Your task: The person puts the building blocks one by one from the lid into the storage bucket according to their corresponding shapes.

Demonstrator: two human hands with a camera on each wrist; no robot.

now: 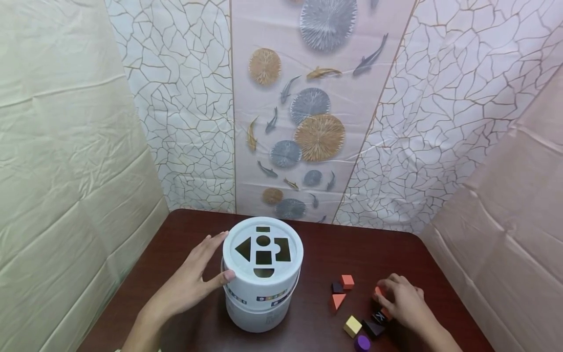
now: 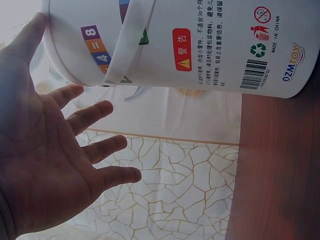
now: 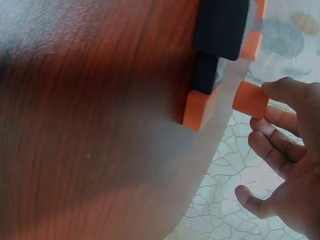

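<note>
A white lidded bucket (image 1: 264,298) stands upright on the table; its lid (image 1: 239,274) has several shaped holes. My left hand (image 1: 184,288) is spread at the bucket's left side, thumb and forefinger at the lid's rim. In the left wrist view the other fingers (image 2: 112,175) are apart from the wall. On the right, my right hand (image 1: 406,303) pinches an orange cylinder block (image 3: 251,100) between thumb and fingers, held above the table. Below that hand lie a black block with a white K (image 1: 379,318) and an orange block (image 3: 195,111).
Left of the right hand lie an orange cube (image 1: 347,281), a small black block (image 1: 337,287) and an orange triangle block (image 1: 337,300). Nearer the front are a yellow block (image 1: 352,326), a black block (image 1: 373,329) and a purple cylinder (image 1: 362,343). Cloth walls surround the table (image 1: 193,230).
</note>
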